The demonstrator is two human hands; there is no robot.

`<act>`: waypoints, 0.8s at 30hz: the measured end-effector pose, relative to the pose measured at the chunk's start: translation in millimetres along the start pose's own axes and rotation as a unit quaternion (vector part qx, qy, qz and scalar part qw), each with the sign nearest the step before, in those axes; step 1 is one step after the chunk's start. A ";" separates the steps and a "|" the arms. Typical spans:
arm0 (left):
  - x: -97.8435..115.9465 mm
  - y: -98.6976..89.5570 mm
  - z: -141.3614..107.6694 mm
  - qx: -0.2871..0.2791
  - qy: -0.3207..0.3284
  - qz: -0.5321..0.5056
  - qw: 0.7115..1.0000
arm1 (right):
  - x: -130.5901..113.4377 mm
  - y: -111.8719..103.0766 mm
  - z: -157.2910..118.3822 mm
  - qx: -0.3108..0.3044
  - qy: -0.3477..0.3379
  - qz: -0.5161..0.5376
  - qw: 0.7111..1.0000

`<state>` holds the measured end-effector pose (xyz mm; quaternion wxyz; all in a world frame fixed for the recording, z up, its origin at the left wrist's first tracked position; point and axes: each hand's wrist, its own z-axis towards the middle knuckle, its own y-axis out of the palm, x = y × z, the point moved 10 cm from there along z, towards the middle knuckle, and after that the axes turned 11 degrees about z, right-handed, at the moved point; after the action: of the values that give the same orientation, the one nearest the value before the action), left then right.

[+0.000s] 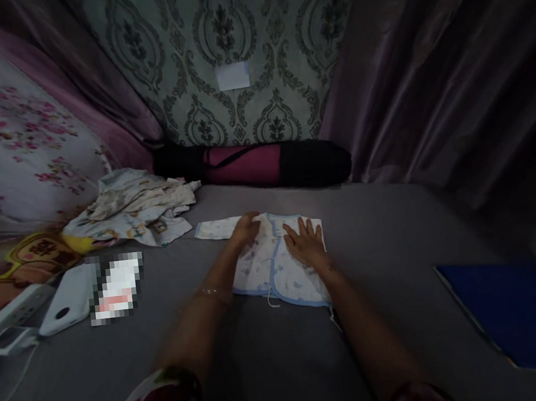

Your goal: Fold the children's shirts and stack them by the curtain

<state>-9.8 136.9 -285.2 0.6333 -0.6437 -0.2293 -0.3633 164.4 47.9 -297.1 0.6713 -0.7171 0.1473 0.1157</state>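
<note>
A small white garment (256, 265) with blue trim and faint prints lies spread on the grey sheet, its left sleeve stretched out to the side. My left hand (248, 229) is on the garment near the base of that sleeve; its fingers are bent, and whether they pinch the cloth is unclear. Over the upper right part of the garment my right hand (305, 241) lies flat with its fingers spread. No right sleeve shows sticking out. White ties hang from the lower edge.
Crumpled clothes (141, 204) lie at the back left, beside a black and pink long bag (245, 164). A power bank (70, 298) and a power strip (16, 310) are at left. On the right is a blue flat item (524, 314).
</note>
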 end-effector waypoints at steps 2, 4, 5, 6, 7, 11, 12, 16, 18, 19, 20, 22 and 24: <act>-23.1 -46.3 -7.0 0.088 -0.066 0.112 0.988 | 0.4 0.9 -0.1 -0.005 -0.001 0.011 1.000; -42.0 -89.1 -20.9 0.169 -0.130 0.212 0.954 | 0.6 0.4 -0.3 0.001 -0.005 0.017 1.000; -51.3 -106.1 -29.4 0.199 -0.169 0.257 0.931 | 0.2 -0.4 -0.5 0.008 -0.009 0.017 1.000; -60.3 -119.4 -37.9 0.220 -0.207 0.290 0.908 | -0.1 -1.4 -0.5 0.017 -0.012 0.016 1.000; -68.5 -128.5 -45.5 0.233 -0.241 0.312 0.889 | -0.2 -2.2 -0.5 0.024 -0.014 0.014 1.000; -89.2 -133.5 -58.4 0.236 -0.301 0.316 0.868 | 2.0 0.6 1.4 0.023 -0.011 0.010 1.000; -90.6 -132.3 -58.5 0.237 -0.303 0.317 0.867 | 2.4 1.2 2.1 0.022 -0.012 0.008 1.000; -93.4 -130.1 -55.0 0.238 -0.302 0.322 0.865 | 3.8 1.4 3.9 0.025 -0.014 -0.003 1.000; -96.7 -130.1 -51.4 0.227 -0.303 0.316 0.870 | 4.4 2.5 4.2 0.019 -0.010 -0.007 1.000; -99.0 -130.1 -49.1 0.219 -0.303 0.309 0.874 | 4.3 2.9 4.2 0.017 -0.009 -0.008 1.000; -101.6 -130.2 -46.7 0.212 -0.305 0.301 0.878 | 3.9 3.1 4.2 0.017 -0.009 -0.009 1.000; -108.0 -130.0 -41.7 0.194 -0.314 0.281 0.886 | 3.3 3.2 4.2 0.015 -0.009 -0.009 1.000; -114.9 -129.9 -37.2 0.179 -0.327 0.259 0.891 | 4.4 3.7 4.4 0.003 -0.003 -0.007 1.000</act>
<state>-187.0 131.4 -290.6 0.6984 -0.6387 -0.3096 0.0920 167.3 51.9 -302.4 0.6746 -0.7158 0.1408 0.1129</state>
